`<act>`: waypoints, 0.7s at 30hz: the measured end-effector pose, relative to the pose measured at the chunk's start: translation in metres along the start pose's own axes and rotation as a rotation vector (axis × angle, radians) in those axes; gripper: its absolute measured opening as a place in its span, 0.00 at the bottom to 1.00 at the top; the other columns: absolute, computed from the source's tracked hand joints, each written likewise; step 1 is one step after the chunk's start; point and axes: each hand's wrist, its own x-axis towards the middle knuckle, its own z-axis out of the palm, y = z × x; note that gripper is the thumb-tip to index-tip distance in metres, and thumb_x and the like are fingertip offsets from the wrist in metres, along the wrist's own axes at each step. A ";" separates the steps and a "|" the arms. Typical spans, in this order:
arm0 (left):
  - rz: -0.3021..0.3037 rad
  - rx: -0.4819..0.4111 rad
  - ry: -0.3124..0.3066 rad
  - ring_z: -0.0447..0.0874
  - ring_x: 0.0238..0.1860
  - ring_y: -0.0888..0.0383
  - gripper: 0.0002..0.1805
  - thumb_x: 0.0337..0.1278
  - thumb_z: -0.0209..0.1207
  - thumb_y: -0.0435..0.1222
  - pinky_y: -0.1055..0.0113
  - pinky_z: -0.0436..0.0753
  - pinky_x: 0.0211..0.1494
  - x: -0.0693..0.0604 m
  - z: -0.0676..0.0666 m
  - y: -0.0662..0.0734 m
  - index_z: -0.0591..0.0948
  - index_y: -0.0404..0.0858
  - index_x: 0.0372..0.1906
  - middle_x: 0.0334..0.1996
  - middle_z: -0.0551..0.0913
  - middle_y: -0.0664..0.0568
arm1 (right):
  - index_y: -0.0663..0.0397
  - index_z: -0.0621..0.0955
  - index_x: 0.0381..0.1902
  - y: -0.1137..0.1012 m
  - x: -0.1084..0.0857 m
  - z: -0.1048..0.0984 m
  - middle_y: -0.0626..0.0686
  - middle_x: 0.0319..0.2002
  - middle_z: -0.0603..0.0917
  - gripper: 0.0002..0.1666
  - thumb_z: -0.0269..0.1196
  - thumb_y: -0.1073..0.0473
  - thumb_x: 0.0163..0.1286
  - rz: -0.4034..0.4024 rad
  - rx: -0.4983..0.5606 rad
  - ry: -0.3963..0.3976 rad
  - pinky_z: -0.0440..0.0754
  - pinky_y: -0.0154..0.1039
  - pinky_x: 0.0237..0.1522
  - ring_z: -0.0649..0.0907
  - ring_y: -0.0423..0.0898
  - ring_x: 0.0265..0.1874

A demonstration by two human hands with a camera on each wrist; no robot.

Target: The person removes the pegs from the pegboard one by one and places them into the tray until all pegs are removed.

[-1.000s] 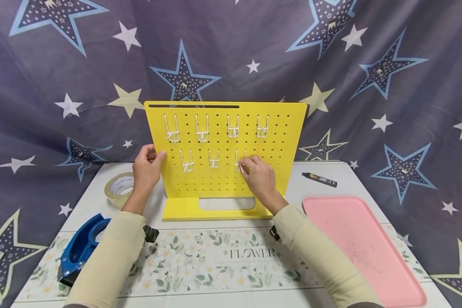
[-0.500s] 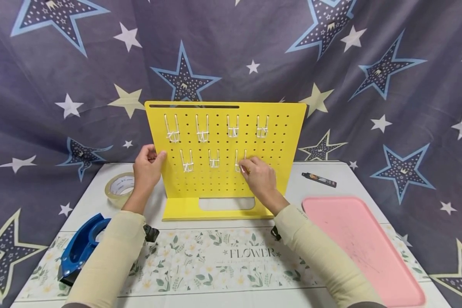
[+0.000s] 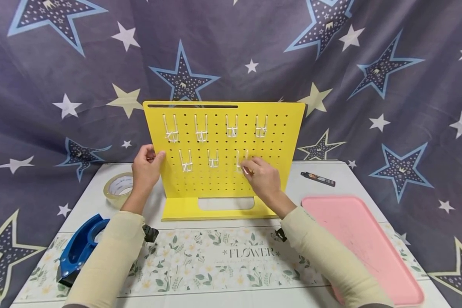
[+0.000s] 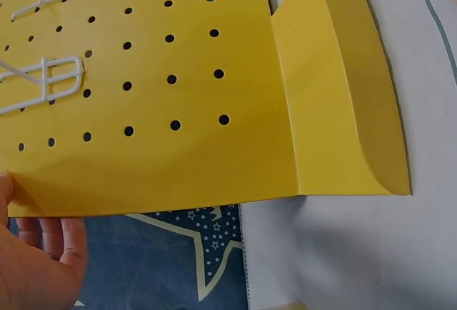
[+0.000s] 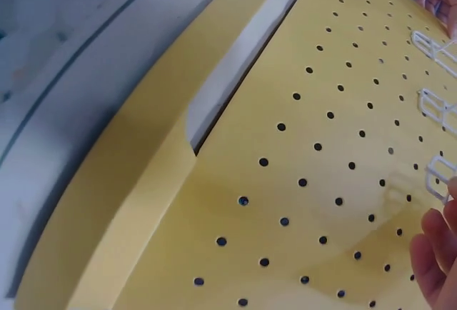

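Observation:
A yellow pegboard (image 3: 292, 141) stands upright on its base, with white wire hooks (image 3: 171, 136) in two rows on its front. My left hand (image 3: 145, 169) grips the board's left edge; the thumb lies in front, and the left wrist view shows the other fingers (image 4: 51, 237) behind the edge. In the lower row, my right hand (image 3: 262, 177) pinches the rightmost hook (image 3: 238, 156) near its bottom, hiding part of it. The right wrist view shows this hook (image 5: 429, 174) by the fingertips. Whether its ends sit in the holes cannot be made out.
A roll of clear tape (image 3: 115, 192) and a blue tape dispenser (image 3: 75, 252) lie at left. On the right are a pink tray (image 3: 369, 239) and a black marker-like object (image 3: 318, 179). A star-patterned curtain (image 3: 231, 51) hangs behind the table.
My right hand and forearm have shifted slightly to the right, and the pinched hook has moved a little right with them. My left hand still holds the board's edge.

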 end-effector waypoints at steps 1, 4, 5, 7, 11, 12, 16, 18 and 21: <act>-0.001 -0.001 0.000 0.74 0.37 0.64 0.16 0.68 0.63 0.41 0.75 0.73 0.42 0.000 0.000 0.000 0.78 0.37 0.54 0.37 0.75 0.56 | 0.46 0.90 0.37 0.002 -0.001 -0.002 0.49 0.33 0.90 0.03 0.72 0.59 0.64 0.001 0.008 -0.001 0.82 0.36 0.23 0.87 0.43 0.24; 0.001 -0.003 -0.001 0.74 0.37 0.65 0.16 0.68 0.63 0.41 0.76 0.73 0.41 0.000 0.000 0.000 0.78 0.37 0.54 0.36 0.74 0.58 | 0.46 0.90 0.37 0.008 -0.006 -0.011 0.49 0.33 0.89 0.04 0.73 0.59 0.63 0.023 0.029 -0.029 0.83 0.37 0.25 0.88 0.44 0.25; 0.003 -0.004 -0.001 0.74 0.37 0.66 0.16 0.68 0.63 0.41 0.76 0.73 0.41 0.001 0.000 -0.001 0.78 0.37 0.53 0.36 0.74 0.58 | 0.46 0.90 0.37 0.010 -0.009 -0.015 0.49 0.34 0.89 0.04 0.73 0.59 0.63 0.036 0.035 -0.046 0.84 0.37 0.25 0.88 0.43 0.25; 0.010 -0.007 -0.001 0.74 0.36 0.67 0.16 0.68 0.63 0.41 0.76 0.73 0.41 0.001 0.000 0.000 0.78 0.37 0.53 0.35 0.74 0.58 | 0.47 0.89 0.38 0.017 -0.013 -0.023 0.49 0.35 0.90 0.06 0.74 0.59 0.62 0.058 0.043 -0.082 0.84 0.37 0.26 0.89 0.44 0.27; 0.010 -0.008 -0.004 0.74 0.35 0.68 0.16 0.67 0.64 0.40 0.77 0.73 0.41 0.000 0.001 0.001 0.79 0.36 0.53 0.35 0.75 0.58 | 0.46 0.89 0.38 0.034 -0.024 -0.042 0.49 0.36 0.90 0.06 0.75 0.58 0.61 0.100 0.031 -0.168 0.85 0.39 0.29 0.89 0.44 0.28; 0.010 -0.008 -0.004 0.74 0.35 0.68 0.16 0.67 0.64 0.40 0.77 0.73 0.41 0.000 0.001 0.001 0.79 0.36 0.53 0.35 0.75 0.58 | 0.46 0.90 0.38 0.038 -0.027 -0.047 0.49 0.35 0.90 0.06 0.75 0.58 0.61 0.107 0.025 -0.187 0.85 0.39 0.29 0.88 0.44 0.28; -0.008 0.011 -0.011 0.73 0.37 0.66 0.17 0.68 0.63 0.42 0.76 0.73 0.41 -0.001 0.000 0.004 0.78 0.37 0.55 0.37 0.76 0.57 | 0.46 0.90 0.38 0.055 -0.038 -0.065 0.49 0.33 0.89 0.07 0.75 0.58 0.61 0.135 -0.003 -0.256 0.84 0.42 0.29 0.87 0.45 0.27; -0.011 0.017 -0.013 0.73 0.37 0.67 0.17 0.68 0.63 0.43 0.76 0.73 0.41 -0.001 -0.001 0.004 0.78 0.37 0.55 0.37 0.76 0.57 | 0.47 0.90 0.38 0.062 -0.042 -0.073 0.50 0.32 0.89 0.07 0.75 0.58 0.61 0.152 -0.015 -0.284 0.83 0.42 0.28 0.86 0.45 0.26; -0.010 0.018 -0.015 0.73 0.37 0.67 0.17 0.68 0.62 0.43 0.76 0.73 0.41 -0.001 -0.002 0.004 0.78 0.37 0.54 0.37 0.76 0.57 | 0.48 0.90 0.38 0.074 -0.049 -0.083 0.50 0.32 0.90 0.06 0.74 0.59 0.62 0.181 -0.019 -0.333 0.83 0.44 0.29 0.86 0.46 0.26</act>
